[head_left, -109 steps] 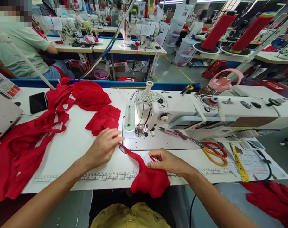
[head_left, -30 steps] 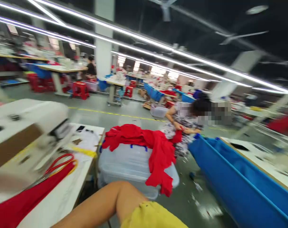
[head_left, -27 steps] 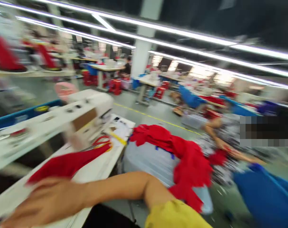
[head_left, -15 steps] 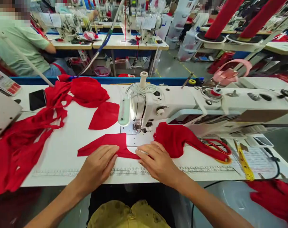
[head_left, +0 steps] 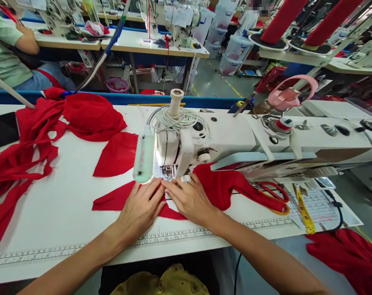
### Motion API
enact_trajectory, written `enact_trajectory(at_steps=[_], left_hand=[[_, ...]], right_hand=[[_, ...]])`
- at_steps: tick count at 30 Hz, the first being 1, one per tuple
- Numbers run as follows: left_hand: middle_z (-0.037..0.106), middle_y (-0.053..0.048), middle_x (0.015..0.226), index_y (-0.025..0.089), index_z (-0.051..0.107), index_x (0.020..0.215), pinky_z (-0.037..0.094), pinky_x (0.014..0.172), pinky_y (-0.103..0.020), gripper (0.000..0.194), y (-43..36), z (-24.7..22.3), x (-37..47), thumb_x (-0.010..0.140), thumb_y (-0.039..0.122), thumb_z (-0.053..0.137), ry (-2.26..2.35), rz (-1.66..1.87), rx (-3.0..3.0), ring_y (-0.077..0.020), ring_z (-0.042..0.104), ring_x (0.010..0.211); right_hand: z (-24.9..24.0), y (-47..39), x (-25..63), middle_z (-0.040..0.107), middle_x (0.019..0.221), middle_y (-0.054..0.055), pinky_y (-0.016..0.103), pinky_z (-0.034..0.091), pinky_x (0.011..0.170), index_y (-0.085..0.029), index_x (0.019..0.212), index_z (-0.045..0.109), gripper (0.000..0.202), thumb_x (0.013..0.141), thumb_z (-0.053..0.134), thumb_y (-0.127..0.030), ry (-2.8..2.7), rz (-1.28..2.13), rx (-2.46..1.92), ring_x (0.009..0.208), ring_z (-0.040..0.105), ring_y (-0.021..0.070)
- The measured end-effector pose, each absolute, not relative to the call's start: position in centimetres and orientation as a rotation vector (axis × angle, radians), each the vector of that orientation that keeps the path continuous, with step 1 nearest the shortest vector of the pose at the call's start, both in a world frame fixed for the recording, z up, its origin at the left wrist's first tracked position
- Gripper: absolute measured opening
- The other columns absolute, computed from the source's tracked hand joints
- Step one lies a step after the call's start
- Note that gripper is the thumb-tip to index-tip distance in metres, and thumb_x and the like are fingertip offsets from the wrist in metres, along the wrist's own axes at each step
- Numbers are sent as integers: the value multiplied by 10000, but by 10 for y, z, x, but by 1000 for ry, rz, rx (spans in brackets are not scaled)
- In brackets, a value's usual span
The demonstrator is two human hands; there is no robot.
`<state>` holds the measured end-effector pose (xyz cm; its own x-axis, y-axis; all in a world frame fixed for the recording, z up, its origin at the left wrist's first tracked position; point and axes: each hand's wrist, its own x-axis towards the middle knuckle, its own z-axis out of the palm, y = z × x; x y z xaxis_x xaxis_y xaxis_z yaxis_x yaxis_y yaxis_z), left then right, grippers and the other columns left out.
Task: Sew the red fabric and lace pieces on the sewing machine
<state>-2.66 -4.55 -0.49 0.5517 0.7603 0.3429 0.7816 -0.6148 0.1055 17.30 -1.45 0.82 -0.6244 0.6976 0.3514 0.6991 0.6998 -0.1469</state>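
A cut piece of red fabric (head_left: 112, 200) lies on the sewing table just in front of the needle area. My left hand (head_left: 144, 203) is over its middle, fingers together and pressing the cloth by the presser foot (head_left: 167, 171). From the other side my right hand (head_left: 188, 198) has its fingertips closed on the same cloth's upper edge, nearly touching the left fingers. Its narrow end passes under my right palm. The white sewing machine (head_left: 228, 133) stands right behind my hands. Both thumbs are mostly hidden.
Another red piece (head_left: 116, 153) lies left of the machine, near a red fabric heap (head_left: 93, 114) and a phone (head_left: 3, 130). To the right are a gathered red cloth (head_left: 216, 184), red-handled scissors (head_left: 273, 191) and a tape measure (head_left: 304, 209). A ruler strip (head_left: 161, 237) runs along the front edge.
Both hands have moved forward to the presser foot and closer together, and the fabric's upper edge has come with them. The camera view has shifted and tilted.
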Motion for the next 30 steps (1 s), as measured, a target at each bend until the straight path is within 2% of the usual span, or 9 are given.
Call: enact_trajectory(at_steps=[3, 7, 8, 10, 12, 14, 20, 27, 30], left_hand=[[603, -197, 1295, 100, 616, 1236, 451, 1010, -589, 319, -43, -3, -26, 1010, 251, 449, -1394, -493, -2725, -332, 598, 1138], [619, -211, 1276, 83, 582, 1310, 478, 961, -573, 373, -40, -3, -28, 1024, 263, 426, -1391, -476, -2663, -330, 628, 1089], [619, -210, 1283, 83, 573, 1325, 475, 968, -571, 378, -39, -3, -28, 1026, 257, 422, -1382, -472, -2654, -328, 630, 1094], [611, -207, 1307, 85, 560, 1346, 462, 995, -565, 384, -37, -3, -26, 1027, 248, 421, -1373, -464, -2655, -329, 614, 1143], [596, -202, 1334, 90, 557, 1351, 442, 1024, -566, 383, -35, -3, -23, 1025, 246, 428, -1380, -455, -2666, -337, 580, 1208], [591, -201, 1342, 93, 565, 1340, 433, 1032, -568, 373, -33, -4, -20, 1023, 242, 438, -1403, -468, -2659, -345, 562, 1238], [613, -219, 1299, 89, 592, 1312, 433, 1036, -564, 356, -29, -8, -16, 1020, 238, 453, -1472, -578, -2665, -358, 545, 1269], [588, -182, 1335, 127, 549, 1358, 364, 1107, -582, 379, -38, -1, -21, 1037, 278, 417, -1514, -553, -2716, -309, 547, 1243], [645, -139, 1214, 164, 600, 1291, 428, 1047, -506, 344, -39, 17, -34, 1034, 271, 398, -1629, -681, -2662, -272, 586, 1137]], right_hand=[[3, -8, 169, 658, 889, 91, 389, 342, 830, -210, 1339, 593, 334, 1037, 472, -283, -2558, -44, -1133, 855, 568, 237], [1, -5, 166, 659, 828, 91, 412, 341, 844, -170, 1307, 611, 324, 1026, 474, -254, -2574, -175, -1176, 859, 563, 256], [1, -5, 167, 655, 815, 85, 408, 342, 850, -169, 1256, 642, 295, 1022, 480, -245, -2547, -193, -1164, 848, 560, 249], [1, -4, 171, 643, 786, 68, 389, 345, 857, -177, 1027, 719, 229, 1017, 498, -237, -2456, -185, -1122, 807, 553, 222], [1, -3, 177, 628, 750, 51, 364, 348, 850, -174, 765, 689, 304, 1009, 515, -226, -2361, -130, -1103, 764, 549, 190], [1, -1, 181, 625, 736, 40, 347, 352, 838, -168, 656, 621, 354, 995, 527, -211, -2292, -72, -1126, 728, 548, 167], [1, 3, 188, 630, 741, 28, 330, 361, 808, -172, 756, 622, 211, 948, 537, -167, -2232, -13, -1215, 685, 545, 162], [-1, 5, 189, 607, 695, 25, 331, 357, 781, -166, 761, 634, 238, 967, 516, -156, -2206, -86, -1143, 658, 543, 166], [3, 6, 190, 569, 637, 22, 327, 374, 736, -177, 680, 601, 319, 985, 509, -182, -2192, -98, -1072, 622, 521, 168]])
